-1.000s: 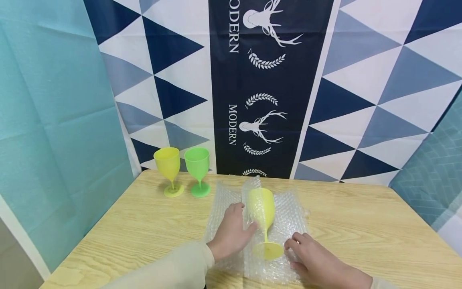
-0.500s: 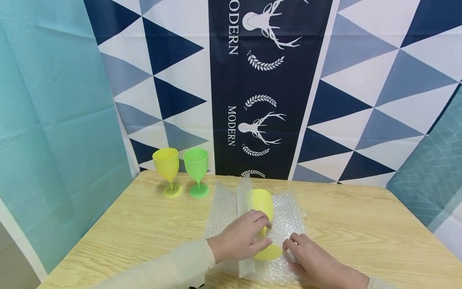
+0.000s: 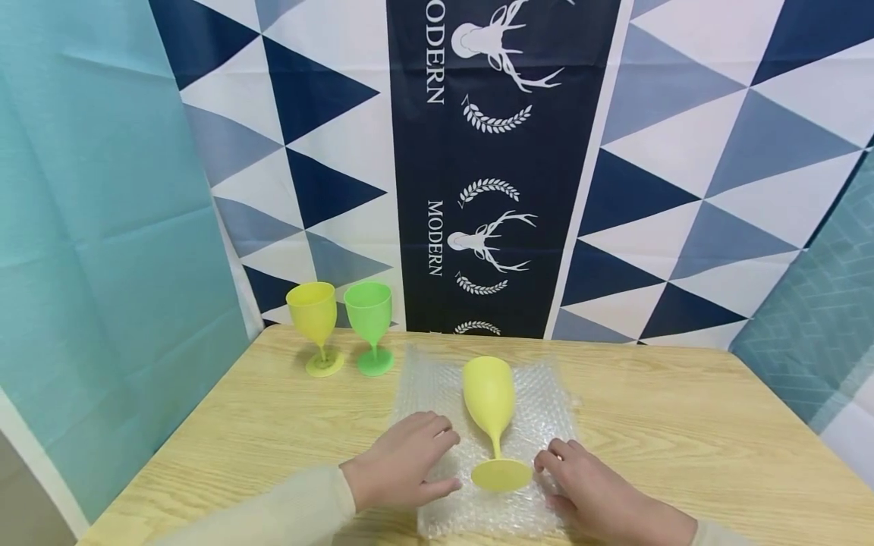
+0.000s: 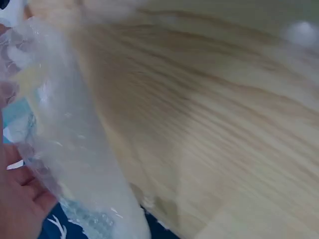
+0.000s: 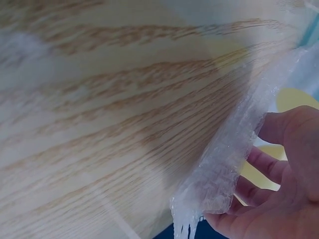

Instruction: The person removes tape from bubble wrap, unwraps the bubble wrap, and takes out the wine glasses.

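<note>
A yellow goblet [image 3: 488, 394] lies on its side on a sheet of bubble wrap [image 3: 457, 519], its cup pointing away and its round foot nearest the person. To the left of the stem is the left hand [image 3: 410, 459], over the sheet's left part, thumb and fingers apart. The right hand [image 3: 590, 489] rests on the wrap's right side, loosely bent fingertips close to the goblet's foot. In the right wrist view its thumb and fingers are spread at the edge of the wrap [image 5: 219, 164]. Bubble wrap [image 4: 84, 144] also shows beside the fingers in the left wrist view.
Toward the back left of the wooden table [image 3: 683, 425], another yellow goblet [image 3: 314, 315] and a green goblet [image 3: 369, 312] stand upright side by side. A patterned cloth [image 3: 492, 152] hangs behind the table, with a teal cloth [image 3: 109, 227] to the left.
The wrap's left flap, earlier raised over the goblet, is now down, leaving the goblet uncovered. The left hand has crossed over the stem and moved back left; the right hand stays put.
</note>
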### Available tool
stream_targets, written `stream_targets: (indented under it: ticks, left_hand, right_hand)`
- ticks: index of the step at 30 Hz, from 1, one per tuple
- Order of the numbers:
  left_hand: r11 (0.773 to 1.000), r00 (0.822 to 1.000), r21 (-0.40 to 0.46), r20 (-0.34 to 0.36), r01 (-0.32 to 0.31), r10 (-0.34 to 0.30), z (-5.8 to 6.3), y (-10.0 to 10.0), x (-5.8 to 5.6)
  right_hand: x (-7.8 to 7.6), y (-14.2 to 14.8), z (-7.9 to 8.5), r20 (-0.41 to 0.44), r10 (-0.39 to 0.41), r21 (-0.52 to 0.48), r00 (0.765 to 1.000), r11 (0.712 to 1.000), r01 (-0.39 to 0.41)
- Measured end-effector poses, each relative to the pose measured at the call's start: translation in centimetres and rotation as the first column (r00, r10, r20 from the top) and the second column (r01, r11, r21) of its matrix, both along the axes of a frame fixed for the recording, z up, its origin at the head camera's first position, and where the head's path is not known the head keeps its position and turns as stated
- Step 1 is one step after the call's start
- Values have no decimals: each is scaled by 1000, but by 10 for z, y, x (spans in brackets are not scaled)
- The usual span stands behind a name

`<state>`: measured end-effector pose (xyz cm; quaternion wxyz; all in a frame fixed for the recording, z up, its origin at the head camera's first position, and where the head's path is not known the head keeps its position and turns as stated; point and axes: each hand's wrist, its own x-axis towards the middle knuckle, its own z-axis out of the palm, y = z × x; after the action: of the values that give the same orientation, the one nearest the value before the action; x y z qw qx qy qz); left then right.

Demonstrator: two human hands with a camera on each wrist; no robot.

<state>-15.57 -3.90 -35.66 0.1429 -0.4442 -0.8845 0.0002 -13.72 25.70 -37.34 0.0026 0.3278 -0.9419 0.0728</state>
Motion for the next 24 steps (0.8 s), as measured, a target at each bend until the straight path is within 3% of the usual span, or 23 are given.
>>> stream_targets:
  ticks: [6,14,18,24]
  left_hand:
    - [995,996,-78,63,-61,66,-13,-20,1]
    - [997,989,-3,124,-78,78,-29,-30,3]
    - [997,983,37,171,-74,66,-33,-32,2]
    - [996,983,57,176,-65,54,-36,-33,-2]
  right_hand:
    - [0,1,1,19,-2,-8,1000,1000,2]
    - [2,2,0,69,-29,-8,997,1000,30]
    - [3,1,-2,60,-40,-1,997,999,40]
    - [1,1,-1,69,-49,18,996,999,48]
